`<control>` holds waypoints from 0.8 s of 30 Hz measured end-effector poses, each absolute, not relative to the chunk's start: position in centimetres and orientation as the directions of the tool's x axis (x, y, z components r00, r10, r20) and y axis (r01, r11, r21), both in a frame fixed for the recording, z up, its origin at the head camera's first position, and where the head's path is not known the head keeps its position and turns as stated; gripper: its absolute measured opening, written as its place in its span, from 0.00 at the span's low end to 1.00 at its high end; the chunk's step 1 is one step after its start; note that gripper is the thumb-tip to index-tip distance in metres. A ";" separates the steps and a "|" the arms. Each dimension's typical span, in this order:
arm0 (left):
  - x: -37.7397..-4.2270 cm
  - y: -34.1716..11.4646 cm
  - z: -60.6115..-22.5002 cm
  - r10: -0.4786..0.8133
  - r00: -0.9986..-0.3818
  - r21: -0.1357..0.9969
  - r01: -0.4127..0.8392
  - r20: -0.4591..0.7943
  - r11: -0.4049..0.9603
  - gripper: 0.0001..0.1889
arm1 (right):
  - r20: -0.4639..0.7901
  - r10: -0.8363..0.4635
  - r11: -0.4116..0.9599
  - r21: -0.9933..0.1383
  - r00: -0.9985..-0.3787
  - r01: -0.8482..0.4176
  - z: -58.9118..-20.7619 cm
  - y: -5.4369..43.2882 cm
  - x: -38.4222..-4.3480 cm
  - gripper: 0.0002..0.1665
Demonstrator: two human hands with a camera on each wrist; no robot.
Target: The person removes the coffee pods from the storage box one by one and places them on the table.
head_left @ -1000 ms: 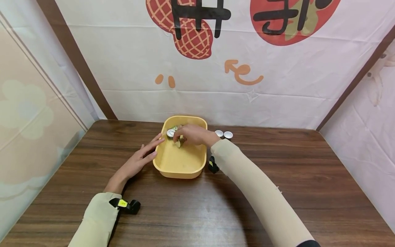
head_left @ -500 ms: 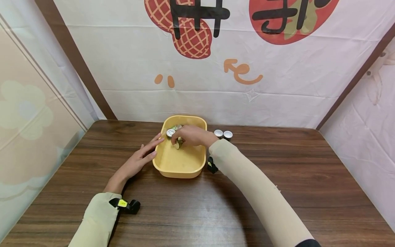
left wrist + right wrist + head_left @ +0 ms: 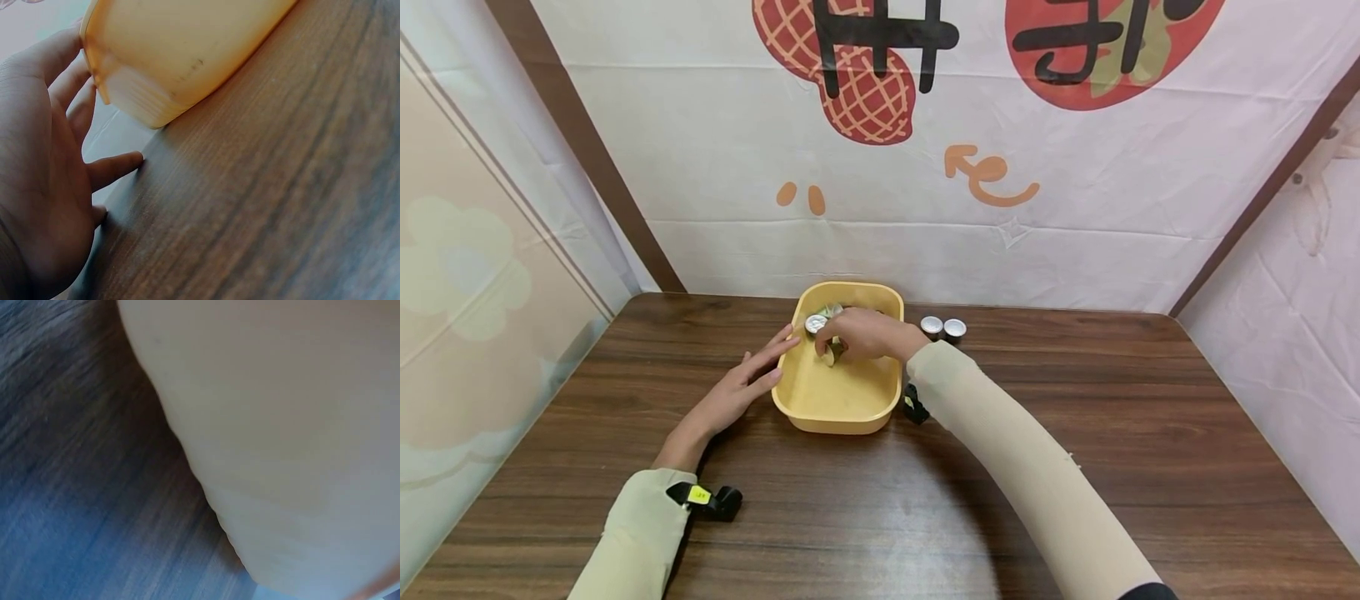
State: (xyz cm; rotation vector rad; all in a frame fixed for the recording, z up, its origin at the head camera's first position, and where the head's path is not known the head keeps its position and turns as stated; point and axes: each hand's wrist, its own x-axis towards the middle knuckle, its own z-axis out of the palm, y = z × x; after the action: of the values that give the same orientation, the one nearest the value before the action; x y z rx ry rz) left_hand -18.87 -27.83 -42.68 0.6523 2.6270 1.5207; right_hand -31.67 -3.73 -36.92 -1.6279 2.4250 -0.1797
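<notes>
In the head view, a yellow plastic bin (image 3: 838, 404) stands on the table near the back wall. My left hand (image 3: 733, 396) lies along its left side, fingers straight and touching the rim; the left wrist view shows these fingers (image 3: 69, 81) on the bin's edge. My right hand (image 3: 868, 332) reaches inside the bin over its right rim. Between its curled fingers and thumb it pinches a small round container (image 3: 829, 358) with a pale face and dark greenish side, tilted. Just behind lies a silver-topped round container (image 3: 816, 323). A greenish item (image 3: 831, 310) is partly hidden by my hand.
Two small containers with silver-white tops, a left one (image 3: 932, 325) and a right one (image 3: 955, 328), stand outside the bin to its right. A printed cloth wall (image 3: 737, 258) rises behind the brown wooden table (image 3: 820, 517). The right wrist view is mostly a blurred pale surface.
My right hand has shifted slightly toward me inside the bin, with the small round container in its fingers. My left hand and the bin have stayed in place.
</notes>
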 end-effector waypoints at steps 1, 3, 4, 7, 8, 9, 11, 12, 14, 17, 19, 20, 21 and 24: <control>-18.9 -27.8 -42.7 0.373 -0.911 0.837 0.336 0.174 0.432 0.27 | -0.110 -0.924 0.381 -0.220 -0.365 -0.898 -36.9 -3.7 -31.7 0.17; -18.9 -27.7 -42.7 0.371 -0.912 0.837 0.335 0.173 0.433 0.27 | -0.106 -0.925 0.381 -0.228 -0.366 -0.896 -36.9 -3.6 -31.6 0.17; -18.9 -27.7 -42.6 0.371 -0.912 0.837 0.335 0.173 0.433 0.27 | -0.105 -0.924 0.382 -0.231 -0.367 -0.895 -36.9 -3.6 -31.6 0.17; -18.9 -27.6 -42.6 0.372 -0.912 0.835 0.335 0.172 0.436 0.27 | -0.097 -0.923 0.386 -0.237 -0.374 -0.892 -36.8 -3.4 -31.6 0.17; -19.0 -27.6 -42.6 0.372 -0.912 0.835 0.335 0.172 0.436 0.27 | -0.092 -0.922 0.388 -0.235 -0.377 -0.891 -36.8 -3.4 -31.6 0.17; -19.0 -27.6 -42.6 0.372 -0.912 0.835 0.334 0.170 0.437 0.27 | -0.087 -0.921 0.390 -0.233 -0.381 -0.891 -36.7 -3.3 -31.6 0.17; -19.0 -27.6 -42.6 0.374 -0.912 0.835 0.332 0.167 0.438 0.27 | -0.069 -0.918 0.396 -0.231 -0.391 -0.889 -36.6 -3.1 -31.6 0.17; -19.0 -27.6 -42.6 0.374 -0.912 0.836 0.331 0.166 0.438 0.27 | -0.057 -0.917 0.396 -0.233 -0.395 -0.888 -36.6 -3.0 -31.6 0.16; -19.0 -27.5 -42.6 0.376 -0.913 0.836 0.329 0.161 0.439 0.27 | -0.025 -0.919 0.387 -0.243 -0.393 -0.889 -36.5 -2.8 -31.6 0.15; -18.9 -27.6 -42.7 0.377 -0.912 0.836 0.329 0.161 0.439 0.27 | 0.022 -0.925 0.360 -0.267 -0.379 -0.894 -36.5 -2.6 -31.5 0.14; -18.9 -27.6 -42.7 0.377 -0.911 0.835 0.333 0.166 0.437 0.27 | 0.047 -0.927 0.344 -0.286 -0.372 -0.894 -36.5 -2.4 -31.4 0.13; -18.9 -27.7 -42.8 0.377 -0.910 0.835 0.336 0.170 0.436 0.27 | 0.057 -0.927 0.339 -0.297 -0.371 -0.893 -36.4 -2.3 -31.3 0.13; -18.8 -27.7 -42.8 0.377 -0.910 0.834 0.339 0.174 0.435 0.27 | 0.069 -0.926 0.334 -0.308 -0.371 -0.891 -36.4 -2.3 -31.3 0.13; -18.8 -27.8 -42.9 0.378 -0.907 0.834 0.347 0.183 0.430 0.27 | 0.104 -0.920 0.323 -0.344 -0.378 -0.882 -36.1 -1.9 -31.1 0.14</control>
State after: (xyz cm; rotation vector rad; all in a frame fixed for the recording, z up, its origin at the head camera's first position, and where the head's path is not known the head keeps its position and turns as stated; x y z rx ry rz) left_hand -18.81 -27.77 -42.86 0.6674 2.6291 1.5211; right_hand -31.15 -1.88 -36.09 -1.6853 2.4638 -0.5282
